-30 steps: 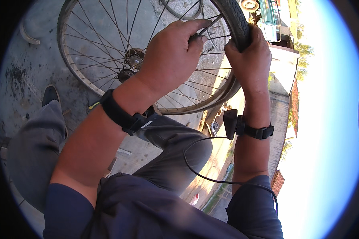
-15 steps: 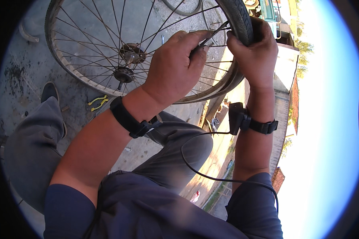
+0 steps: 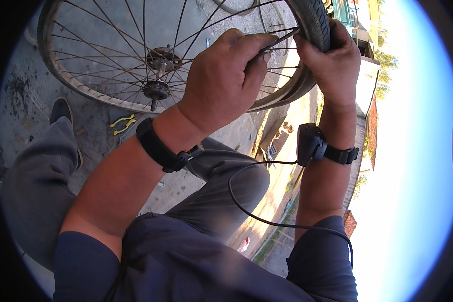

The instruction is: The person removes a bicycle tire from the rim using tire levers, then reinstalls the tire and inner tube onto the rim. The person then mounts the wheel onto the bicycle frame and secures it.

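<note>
A spoked bicycle wheel [image 3: 101, 98] is tilted up in front of me, with its rusty hub [image 3: 161, 65] showing to the left of my hands. My left hand [image 3: 219, 78] is closed, pinching a thin dark metal lever [image 3: 286, 37] between thumb and fingers. The lever's far end reaches the rim's inner edge, beside my right thumb. My right hand [image 3: 334, 73] wraps round the black tyre [image 3: 314, 22] and rim on the right side, thumb on the inner side. Whether the lever's tip sits under the tyre's edge is hidden.
Yellow-handled pliers [image 3: 123, 122] lie on the concrete floor below the wheel, near my shoe [image 3: 61, 111]. A small wrench [image 3: 208, 43] shows through the spokes. A cable [image 3: 267, 221] hangs from the black device [image 3: 309, 143] on my right wrist. A wall stands to the right.
The wheel's lower rim has risen, and its right edge has shifted right together with my right hand. My left hand has followed slightly up and right, still gripping the lever.
</note>
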Motion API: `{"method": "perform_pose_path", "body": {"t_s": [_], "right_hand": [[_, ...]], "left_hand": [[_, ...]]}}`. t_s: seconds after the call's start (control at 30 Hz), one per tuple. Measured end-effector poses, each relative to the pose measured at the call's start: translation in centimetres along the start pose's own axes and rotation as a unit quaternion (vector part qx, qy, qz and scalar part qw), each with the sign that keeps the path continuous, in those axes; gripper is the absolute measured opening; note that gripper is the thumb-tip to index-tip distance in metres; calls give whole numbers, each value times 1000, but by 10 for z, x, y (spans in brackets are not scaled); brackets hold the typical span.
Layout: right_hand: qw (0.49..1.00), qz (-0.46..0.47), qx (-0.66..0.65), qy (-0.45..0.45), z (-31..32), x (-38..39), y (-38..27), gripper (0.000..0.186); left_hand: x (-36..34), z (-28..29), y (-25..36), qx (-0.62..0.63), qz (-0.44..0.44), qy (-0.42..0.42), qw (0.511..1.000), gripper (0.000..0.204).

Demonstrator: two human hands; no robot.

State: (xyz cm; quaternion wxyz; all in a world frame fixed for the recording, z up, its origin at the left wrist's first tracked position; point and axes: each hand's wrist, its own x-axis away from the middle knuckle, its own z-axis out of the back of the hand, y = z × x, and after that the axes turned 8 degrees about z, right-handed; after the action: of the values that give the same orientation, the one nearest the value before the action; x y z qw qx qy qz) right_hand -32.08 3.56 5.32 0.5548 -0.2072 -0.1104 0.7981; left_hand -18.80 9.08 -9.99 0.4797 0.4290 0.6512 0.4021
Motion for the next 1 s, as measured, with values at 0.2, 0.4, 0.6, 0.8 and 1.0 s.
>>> {"method": "perform_pose_path", "body": {"t_s": [0.2,0.4,0.6,0.8,1.0], "right_hand": [[996,-20,-80,-41,11,-2,17,40],[977,-30,-206,-48,21,-2,46,45],[967,-37,-245,-52,27,-6,63,46],[958,-38,-271,-79,32,-18,77,43],[953,-42,-287,-86,34,-22,82,40]], "left_hand": [[1,2,-3,-12,-3,12,1000,26],[0,0,-3,-15,-21,29,999,25],[-1,-1,-2,-16,-11,24,1000,25],[-5,-3,-2,-12,-8,23,1000,25],[-12,1,-12,17,2,-18,1000,25]]}}
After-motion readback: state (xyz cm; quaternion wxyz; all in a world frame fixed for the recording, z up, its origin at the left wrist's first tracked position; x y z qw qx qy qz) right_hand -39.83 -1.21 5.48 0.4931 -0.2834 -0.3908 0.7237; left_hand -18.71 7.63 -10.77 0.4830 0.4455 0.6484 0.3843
